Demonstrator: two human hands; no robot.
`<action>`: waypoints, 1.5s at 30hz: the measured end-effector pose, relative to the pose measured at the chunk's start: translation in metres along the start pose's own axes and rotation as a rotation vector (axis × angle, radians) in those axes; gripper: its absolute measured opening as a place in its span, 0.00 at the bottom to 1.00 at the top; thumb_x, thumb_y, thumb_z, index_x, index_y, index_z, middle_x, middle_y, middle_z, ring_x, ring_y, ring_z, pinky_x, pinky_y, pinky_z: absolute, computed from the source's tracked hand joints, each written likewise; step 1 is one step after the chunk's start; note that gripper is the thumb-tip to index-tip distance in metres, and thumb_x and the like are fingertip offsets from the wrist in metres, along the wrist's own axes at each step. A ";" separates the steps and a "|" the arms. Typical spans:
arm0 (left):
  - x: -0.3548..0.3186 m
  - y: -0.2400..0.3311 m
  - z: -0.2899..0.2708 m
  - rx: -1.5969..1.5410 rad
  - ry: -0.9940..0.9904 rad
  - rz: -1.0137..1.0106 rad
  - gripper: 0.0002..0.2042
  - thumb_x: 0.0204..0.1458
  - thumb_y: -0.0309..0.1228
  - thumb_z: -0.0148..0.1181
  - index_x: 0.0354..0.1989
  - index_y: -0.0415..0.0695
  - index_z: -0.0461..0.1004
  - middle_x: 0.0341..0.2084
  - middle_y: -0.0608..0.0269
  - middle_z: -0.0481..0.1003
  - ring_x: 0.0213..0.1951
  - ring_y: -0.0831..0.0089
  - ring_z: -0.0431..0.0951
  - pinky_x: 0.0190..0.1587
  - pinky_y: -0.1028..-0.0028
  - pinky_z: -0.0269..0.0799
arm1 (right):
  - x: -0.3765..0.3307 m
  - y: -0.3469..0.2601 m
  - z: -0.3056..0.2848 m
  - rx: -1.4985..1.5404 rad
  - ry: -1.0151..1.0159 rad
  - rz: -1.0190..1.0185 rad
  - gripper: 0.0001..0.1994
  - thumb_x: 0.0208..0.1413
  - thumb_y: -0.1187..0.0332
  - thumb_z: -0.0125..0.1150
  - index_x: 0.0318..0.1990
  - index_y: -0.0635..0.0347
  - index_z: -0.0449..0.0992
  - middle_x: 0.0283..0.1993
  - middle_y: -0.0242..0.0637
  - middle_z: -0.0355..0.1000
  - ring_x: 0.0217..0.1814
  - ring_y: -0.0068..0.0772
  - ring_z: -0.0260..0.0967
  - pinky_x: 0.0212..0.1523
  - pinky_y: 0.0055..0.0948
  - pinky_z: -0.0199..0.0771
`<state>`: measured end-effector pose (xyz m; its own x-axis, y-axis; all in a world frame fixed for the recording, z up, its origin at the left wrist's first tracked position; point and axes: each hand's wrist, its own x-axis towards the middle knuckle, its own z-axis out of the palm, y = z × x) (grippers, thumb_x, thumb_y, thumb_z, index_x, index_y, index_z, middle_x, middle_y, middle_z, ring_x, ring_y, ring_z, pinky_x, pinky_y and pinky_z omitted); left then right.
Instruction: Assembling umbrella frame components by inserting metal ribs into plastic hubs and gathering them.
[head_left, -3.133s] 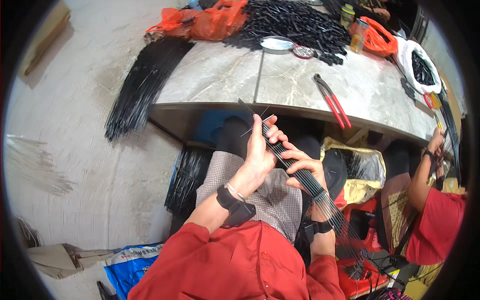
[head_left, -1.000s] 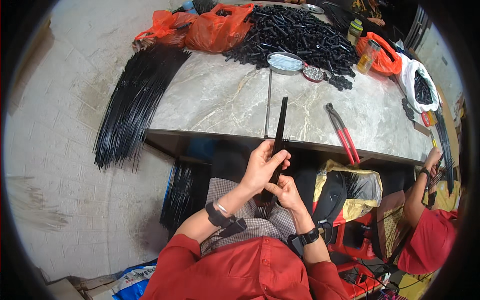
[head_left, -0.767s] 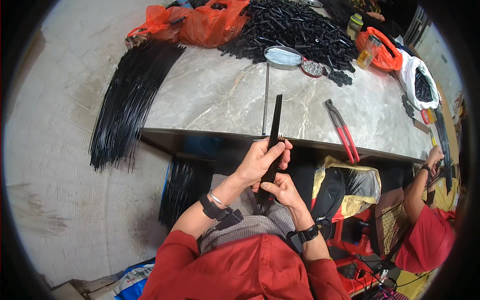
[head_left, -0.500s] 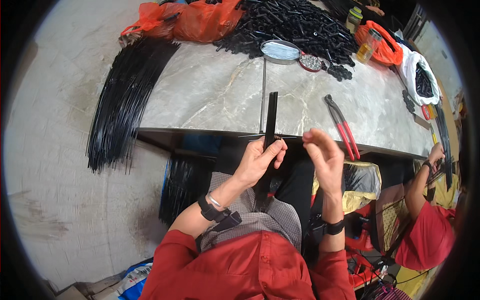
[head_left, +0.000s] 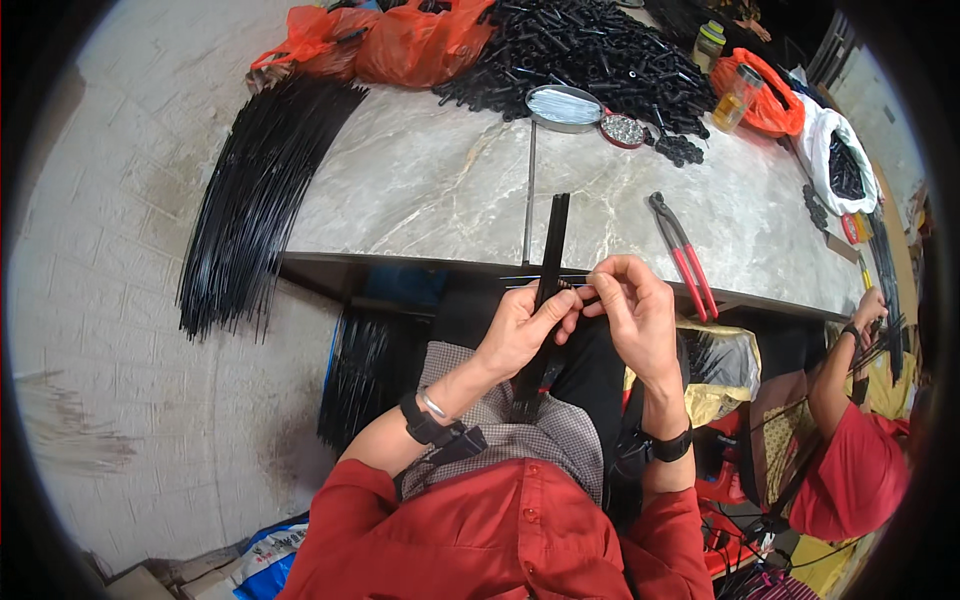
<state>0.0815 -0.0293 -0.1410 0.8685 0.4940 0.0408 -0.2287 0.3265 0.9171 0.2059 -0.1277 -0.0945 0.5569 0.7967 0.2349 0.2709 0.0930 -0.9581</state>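
Left hand (head_left: 518, 330) is wrapped around a long flat black bar, plastic or metal, (head_left: 549, 262), fingers clamped on its middle. The bar stands roughly upright over the lap, upper end reaching above the near edge of the grey marbled stone table (head_left: 420, 190).

Right hand (head_left: 632, 305) sits just beside the bar. Thumb and forefinger are pinched together on a thin dark wire rod (head_left: 530, 279) lying crosswise at the bar, the rest of the fingers curled in.

Risks, as I judge them:
- The rod is thin, smooth and springy. A pinch grip could slip and let it flick out sideways.
- The bar is held at one point only. If the left grip loosens it could twist or slide down into the lap.
- The joint where rod meets bar is too small to resolve, so I cannot tell how it is seated. Misalignment there would bend the rod.

Materials around:
- Red-handled steel pliers (head_left: 680, 250) on the table, near the right hand.
- Heap of short black plastic tubes (head_left: 590, 50) at the far side, matte.
- Shallow round metal dish (head_left: 563, 107), shiny.
- Fan of long thin black rods (head_left: 255, 190) draped off the table's left end.
- Crinkled orange plastic bags (head_left: 390, 40).
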 end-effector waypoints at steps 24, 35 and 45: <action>0.000 0.002 0.003 0.063 -0.003 -0.016 0.12 0.64 0.34 0.49 0.40 0.36 0.74 0.25 0.67 0.73 0.26 0.81 0.70 0.30 0.80 0.68 | -0.003 0.002 -0.009 0.085 -0.007 0.071 0.05 0.58 0.77 0.56 0.36 0.72 0.76 0.29 0.36 0.75 0.32 0.21 0.75 0.33 0.20 0.77; 0.002 -0.002 0.008 0.055 -0.006 -0.017 0.12 0.63 0.35 0.52 0.40 0.38 0.75 0.23 0.69 0.72 0.25 0.85 0.70 0.29 0.83 0.68 | -0.002 0.000 -0.013 -0.053 -0.056 0.050 0.06 0.60 0.76 0.53 0.35 0.72 0.73 0.27 0.38 0.74 0.30 0.23 0.75 0.31 0.22 0.78; -0.002 -0.002 0.008 0.020 0.013 -0.048 0.11 0.62 0.34 0.52 0.34 0.39 0.73 0.22 0.69 0.72 0.24 0.85 0.71 0.28 0.83 0.68 | -0.008 0.005 -0.009 0.031 0.012 0.093 0.05 0.60 0.78 0.51 0.35 0.73 0.71 0.27 0.39 0.74 0.31 0.24 0.75 0.32 0.23 0.79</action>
<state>0.0843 -0.0375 -0.1392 0.8726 0.4884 -0.0086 -0.1780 0.3343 0.9255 0.2097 -0.1388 -0.0998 0.5876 0.7958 0.1463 0.1937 0.0373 -0.9804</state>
